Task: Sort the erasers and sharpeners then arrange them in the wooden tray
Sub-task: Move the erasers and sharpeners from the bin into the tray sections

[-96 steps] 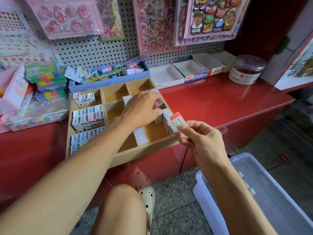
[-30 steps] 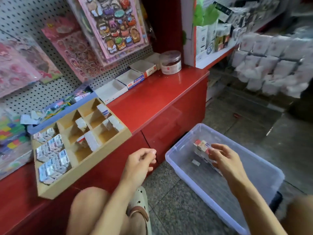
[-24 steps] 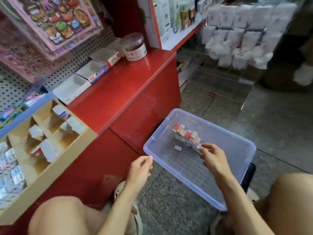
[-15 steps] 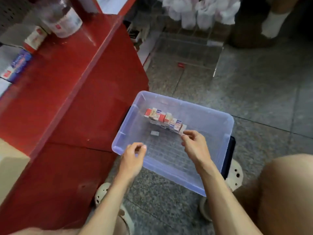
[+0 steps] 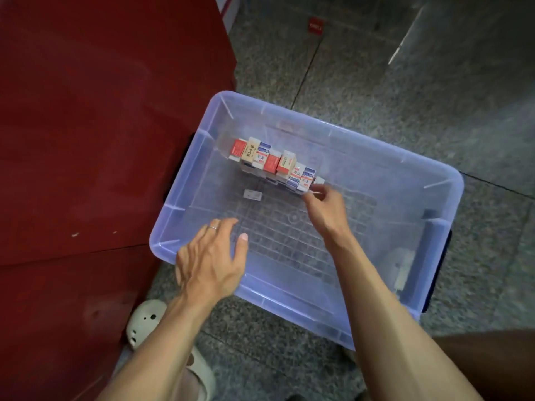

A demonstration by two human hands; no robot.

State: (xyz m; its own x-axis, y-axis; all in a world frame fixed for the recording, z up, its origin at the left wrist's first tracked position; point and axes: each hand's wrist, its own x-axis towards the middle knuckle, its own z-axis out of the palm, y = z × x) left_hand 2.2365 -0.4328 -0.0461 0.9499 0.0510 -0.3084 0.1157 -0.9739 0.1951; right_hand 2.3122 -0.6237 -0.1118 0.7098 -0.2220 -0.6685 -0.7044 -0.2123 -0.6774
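Both hands reach into the translucent blue plastic storage bin (image 5: 185,198) on the speckled stone floor (image 5: 405,82) for more erasers.

Right hand (image 5: 325,206), arm stretched forward and fingers curled, pinches the near end of the row of small boxed erasers (image 5: 272,163) standing mid-bin; left hand (image 5: 211,261) hovers palm-down over the bin's near rim, fingers spread and loose, holding nothing. One small flat grey piece (image 5: 252,194) lies apart from the row. Best, I judge, to lift the end box straight up so its neighbours stay standing, with the free hand steadying them. No wooden tray is in view; the red cabinet front (image 5: 101,140) stands at left.
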